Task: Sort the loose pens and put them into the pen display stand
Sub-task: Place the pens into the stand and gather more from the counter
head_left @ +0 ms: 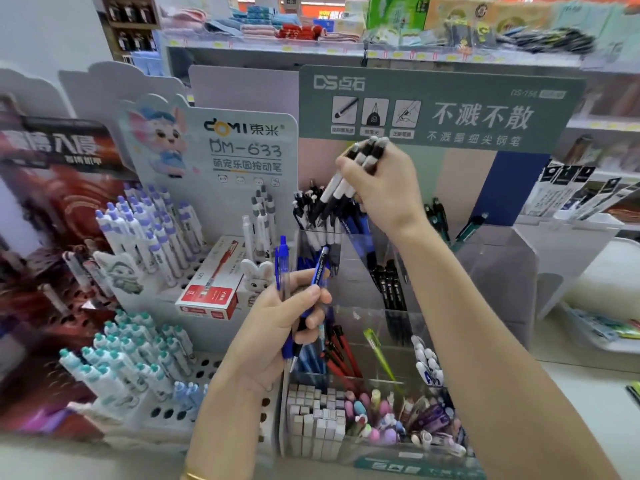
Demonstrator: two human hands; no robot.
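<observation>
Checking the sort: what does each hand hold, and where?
Left hand grips blue pens around their middles; right hand grips black-and-white pens near their upper ends.

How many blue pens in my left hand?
2: a clear-barrelled blue pen upright, a dark blue lettered pen tilted right, both in the left hand; more may be hidden.

Bright, even light; soft blur; edges bend outward.

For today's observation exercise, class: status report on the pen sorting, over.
Left hand grips blue pens. Right hand grips bundle of black-and-white pens above clear display stand. Similar pens stand below; nothing blocking.
</observation>
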